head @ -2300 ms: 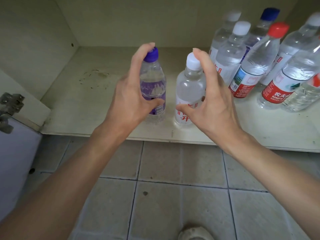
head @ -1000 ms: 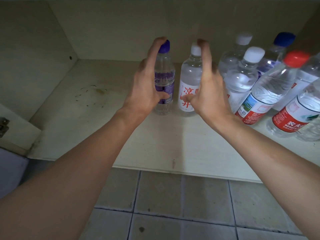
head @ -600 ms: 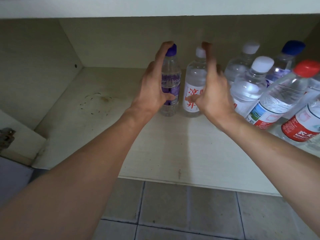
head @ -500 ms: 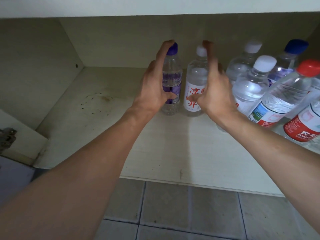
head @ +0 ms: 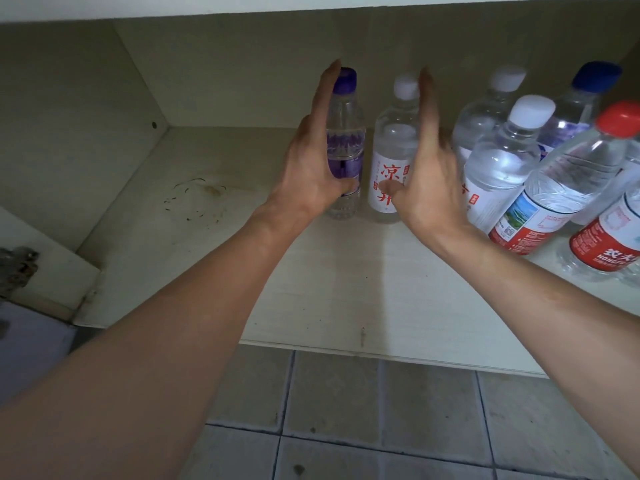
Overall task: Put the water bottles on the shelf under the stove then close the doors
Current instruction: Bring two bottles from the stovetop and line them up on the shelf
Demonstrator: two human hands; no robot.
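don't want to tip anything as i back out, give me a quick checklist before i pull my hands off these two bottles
1. Purple-capped bottle upright on the shelf: ok.
2. White-capped bottle upright beside it: ok.
3. Left hand fingers straight, not wrapped round: ok.
4. Right hand fingers straight, only the thumb on the label: ok.
5. Gap between right hand and neighbouring bottle: cannot tell, the hand hides it.
6. Doors closed: not ok, left door open.

Domestic kitchen, low storage level. A pale laminate cupboard shelf (head: 311, 289) sits just above grey floor tiles (head: 346, 410) (grout lines soiled); a metal door hinge (head: 17, 268) shows at the near left; assorted water bottles (head: 502, 161) stand at the far right.
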